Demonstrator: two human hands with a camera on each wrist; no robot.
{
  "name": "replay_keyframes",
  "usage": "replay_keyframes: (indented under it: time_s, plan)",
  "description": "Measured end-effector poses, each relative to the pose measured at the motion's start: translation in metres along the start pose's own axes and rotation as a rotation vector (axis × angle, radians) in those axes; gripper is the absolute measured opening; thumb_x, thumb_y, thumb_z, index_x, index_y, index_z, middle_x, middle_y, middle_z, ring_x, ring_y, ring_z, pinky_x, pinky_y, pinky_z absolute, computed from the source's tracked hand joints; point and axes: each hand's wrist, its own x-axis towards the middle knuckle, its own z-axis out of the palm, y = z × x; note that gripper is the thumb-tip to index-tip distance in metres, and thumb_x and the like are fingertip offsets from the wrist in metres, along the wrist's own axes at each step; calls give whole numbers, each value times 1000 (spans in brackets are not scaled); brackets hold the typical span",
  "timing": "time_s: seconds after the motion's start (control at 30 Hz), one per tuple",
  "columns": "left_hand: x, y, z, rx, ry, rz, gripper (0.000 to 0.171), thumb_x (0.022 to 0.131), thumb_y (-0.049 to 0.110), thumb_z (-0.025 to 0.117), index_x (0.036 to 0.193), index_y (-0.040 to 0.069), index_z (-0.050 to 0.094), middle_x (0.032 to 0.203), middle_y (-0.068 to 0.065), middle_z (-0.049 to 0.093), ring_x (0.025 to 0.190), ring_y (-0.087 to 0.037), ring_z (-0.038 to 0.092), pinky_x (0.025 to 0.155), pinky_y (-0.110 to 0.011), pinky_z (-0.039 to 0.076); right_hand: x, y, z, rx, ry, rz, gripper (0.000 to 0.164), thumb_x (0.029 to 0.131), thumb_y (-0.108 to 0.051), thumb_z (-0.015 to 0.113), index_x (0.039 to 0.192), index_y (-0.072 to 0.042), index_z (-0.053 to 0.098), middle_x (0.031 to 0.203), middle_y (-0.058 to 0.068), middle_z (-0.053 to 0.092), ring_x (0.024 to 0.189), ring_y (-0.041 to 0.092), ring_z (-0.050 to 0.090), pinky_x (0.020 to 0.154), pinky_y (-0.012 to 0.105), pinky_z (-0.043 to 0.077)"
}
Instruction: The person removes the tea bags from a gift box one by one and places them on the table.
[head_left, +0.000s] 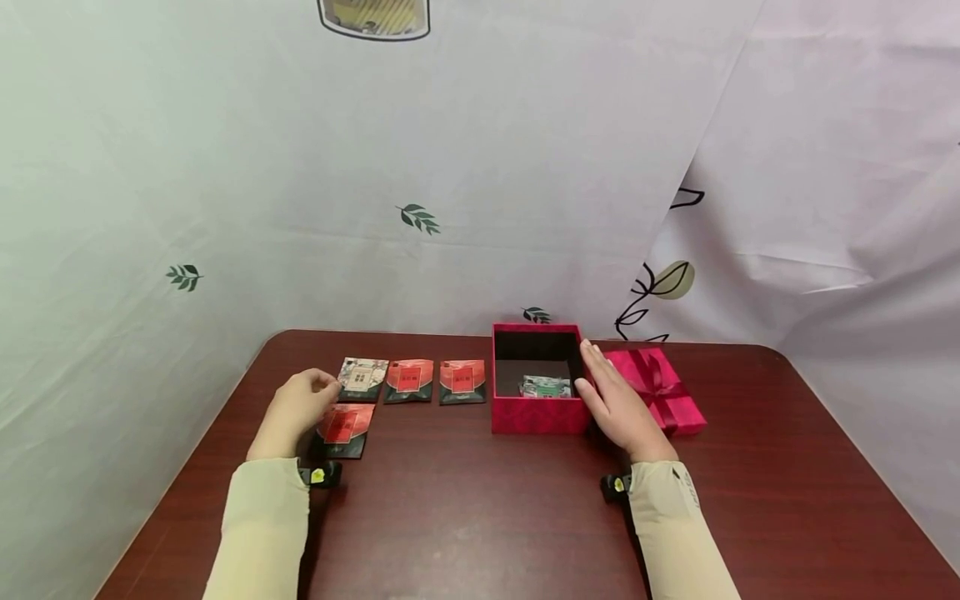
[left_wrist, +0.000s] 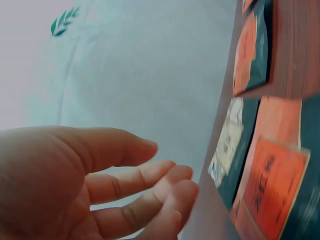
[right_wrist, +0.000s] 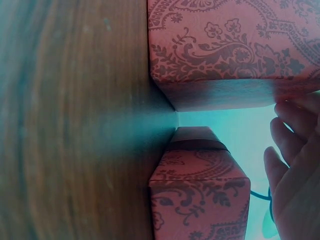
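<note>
My left hand (head_left: 298,408) hovers over the left of the table, its fingers loosely bent around nothing. Below it lies a red-and-dark-green sachet (head_left: 347,427), with a white floral sachet (head_left: 363,377) just behind; the left wrist view shows the red sachet (left_wrist: 272,185) to the right of the fingertips. Against the right wall of an uncovered pink patterned box (head_left: 537,415) rests my right hand (head_left: 618,408), fingers extended. Inside the box is a pale green sachet (head_left: 546,387). In the right wrist view, fingertips touch the box side (right_wrist: 225,92).
Two more red sachets (head_left: 409,379) (head_left: 462,379) lie in a row left of the box. To the right of the box sits the pink lid (head_left: 678,408) with a ribbon bow. A pale curtain (head_left: 480,167) hangs behind the dark red wooden table (head_left: 450,517).
</note>
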Motion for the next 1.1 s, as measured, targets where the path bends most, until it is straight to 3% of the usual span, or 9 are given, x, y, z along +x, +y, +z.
replay_keyframes:
  time_s: [0.23,0.47,0.73,0.97,1.1]
  plan:
    - [0,23,17,-42,48,123,31,103,19,53,121,-4,62,94,-17,69,81,-30,69,62,-37,50,0,3,1,-6,9,-9,65,105,-28,53,160,-5,27,167,13,23,152,38,21,120,56,22]
    - [-1,53,47,-21,95,239,28,103,20,56,120,1,66,105,-16,70,91,-31,67,79,-50,53,-1,1,0,0,2,11,66,105,-31,53,162,-11,26,167,8,22,154,31,19,121,54,21]
    - [-12,89,85,-63,127,358,16,98,13,61,110,6,69,99,-8,70,86,-24,64,77,-46,54,-1,1,3,7,-9,21,66,104,-27,54,162,-11,25,167,9,22,153,36,20,121,52,21]
    - [-22,126,101,-130,147,521,13,96,8,64,106,10,71,98,-4,69,89,-19,65,80,-39,56,-2,-1,3,12,-6,29,66,104,-25,54,162,-12,25,167,9,23,153,33,20,120,54,22]
    - [-23,147,106,-162,128,571,12,96,8,63,106,9,70,99,-5,68,88,-19,64,80,-38,57,-2,-1,1,9,-4,35,66,104,-26,54,162,-13,25,167,7,23,154,31,19,120,54,22]
